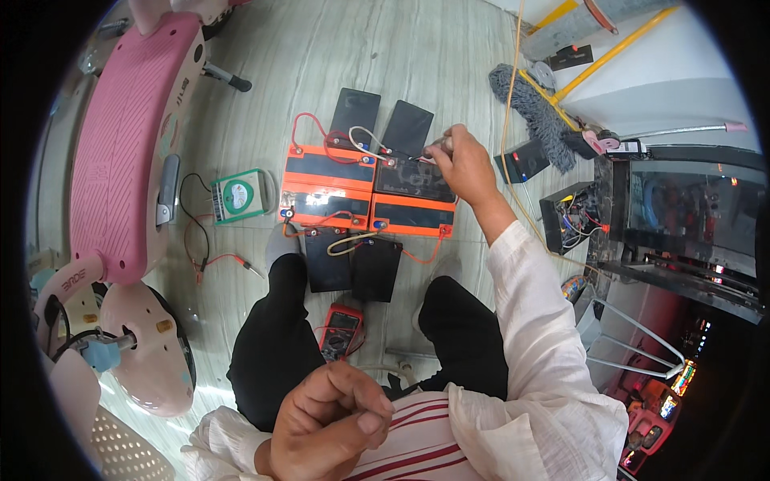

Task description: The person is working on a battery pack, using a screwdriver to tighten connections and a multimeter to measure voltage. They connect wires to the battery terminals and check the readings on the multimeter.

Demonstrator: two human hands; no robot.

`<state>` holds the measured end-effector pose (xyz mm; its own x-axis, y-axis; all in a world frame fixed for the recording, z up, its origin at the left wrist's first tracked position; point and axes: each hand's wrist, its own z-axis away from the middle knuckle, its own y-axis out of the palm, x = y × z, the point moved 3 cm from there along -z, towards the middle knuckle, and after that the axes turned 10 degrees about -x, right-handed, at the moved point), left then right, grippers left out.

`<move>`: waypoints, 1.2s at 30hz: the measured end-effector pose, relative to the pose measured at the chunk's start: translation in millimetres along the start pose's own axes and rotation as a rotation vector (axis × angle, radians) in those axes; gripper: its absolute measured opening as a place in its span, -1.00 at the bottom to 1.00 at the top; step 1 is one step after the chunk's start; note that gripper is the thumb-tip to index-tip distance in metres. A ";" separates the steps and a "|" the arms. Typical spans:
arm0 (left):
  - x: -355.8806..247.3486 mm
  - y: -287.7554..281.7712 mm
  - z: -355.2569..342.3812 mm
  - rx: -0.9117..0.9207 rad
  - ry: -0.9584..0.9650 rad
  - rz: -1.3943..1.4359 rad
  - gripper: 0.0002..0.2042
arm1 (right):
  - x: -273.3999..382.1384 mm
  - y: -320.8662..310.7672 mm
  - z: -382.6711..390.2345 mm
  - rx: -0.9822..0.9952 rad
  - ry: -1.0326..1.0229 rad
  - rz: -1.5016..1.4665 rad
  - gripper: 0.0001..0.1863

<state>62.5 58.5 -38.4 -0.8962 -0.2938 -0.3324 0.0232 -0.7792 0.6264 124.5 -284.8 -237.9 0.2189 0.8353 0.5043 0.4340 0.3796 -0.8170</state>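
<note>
My right hand (465, 171) reaches over the far right of a battery group, finger and thumb closed on a thin wire (422, 159) at the dark-topped battery (417, 178). My left hand (330, 421) is held close to my body, fingers curled and thumb bent in. Whatever it may hold is hidden. Orange batteries (325, 200) with black tops sit side by side on the floor. Black batteries (355, 112) lie along their far side, and more black ones (377, 268) along the near side. A red wire (309, 116) and a white wire (359, 132) loop between terminals.
Near my feet lies a red multimeter (342, 330). A green-and-white meter (239, 196) with clip leads is at the left, beside a pink scooter (132, 144). On the right are a grey mop (529, 112), an open box of wires (573, 220) and a black cabinet (682, 216).
</note>
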 end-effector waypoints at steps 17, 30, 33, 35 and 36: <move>-2.0 0.7 0.4 -0.023 0.007 0.007 -0.89 | 4.8 3.7 -2.5 0.046 0.241 0.013 -0.64; -2.3 -0.1 0.6 -0.007 0.001 0.013 -0.89 | 20.3 -5.9 -1.8 0.055 0.154 0.015 -0.63; -2.0 -0.5 0.3 -0.003 0.005 0.016 -0.89 | 7.9 2.3 -0.1 0.028 -0.087 -0.126 -0.62; -3.1 0.6 -1.7 0.001 0.012 0.006 -0.89 | 12.1 3.1 -2.9 0.049 -0.016 -0.019 -0.63; -3.3 0.0 -1.2 0.000 0.012 0.007 -0.89 | 11.3 5.5 -3.9 0.037 0.067 0.021 -0.66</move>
<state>66.0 58.8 -38.2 -0.8906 -0.3056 -0.3367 0.0290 -0.7772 0.6286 132.8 -274.8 -235.6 0.2864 0.8152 0.5034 0.3960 0.3776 -0.8370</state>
